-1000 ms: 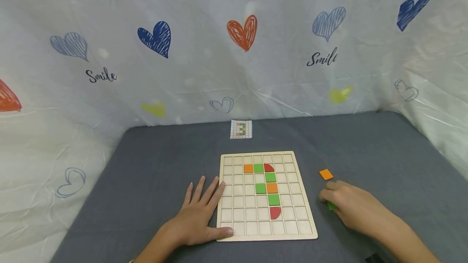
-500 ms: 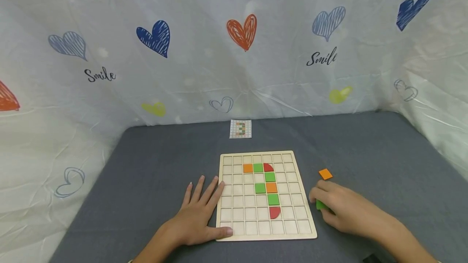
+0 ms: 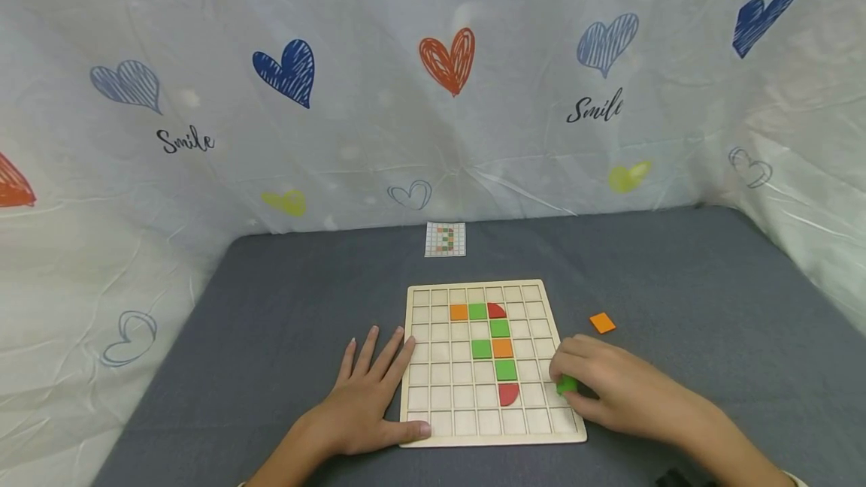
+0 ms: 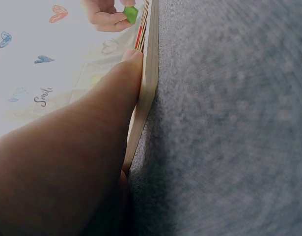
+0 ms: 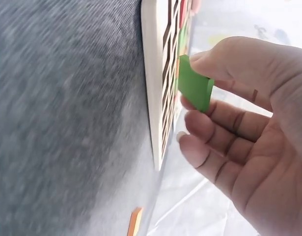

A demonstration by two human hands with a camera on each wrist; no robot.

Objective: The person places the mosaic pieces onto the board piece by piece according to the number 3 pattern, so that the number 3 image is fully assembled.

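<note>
A wooden grid board (image 3: 449, 423) lies on the grey cloth, holding orange squares, green squares and red quarter-circles in some of its cells. Spread flat, my left hand (image 3: 368, 404) rests at the board's left edge, its thumb on the near left corner. My right hand (image 3: 612, 382) pinches a green square tile (image 3: 567, 384) between thumb and fingers, over the board's right edge. In the right wrist view the green tile (image 5: 194, 83) is held tilted, apart from the cells. An orange square tile (image 3: 602, 322) lies loose on the cloth, beyond the right hand.
A small printed card (image 3: 445, 239) with a coloured grid pattern lies behind the board at the cloth's far edge. A white curtain (image 3: 365, 126) with printed hearts hangs behind the table. Near the right forearm a dark object (image 3: 676, 478) shows at the bottom edge.
The right hand has moved left with the green tile, from the cloth beside the board to over its right edge. The left hand has stayed in place.
</note>
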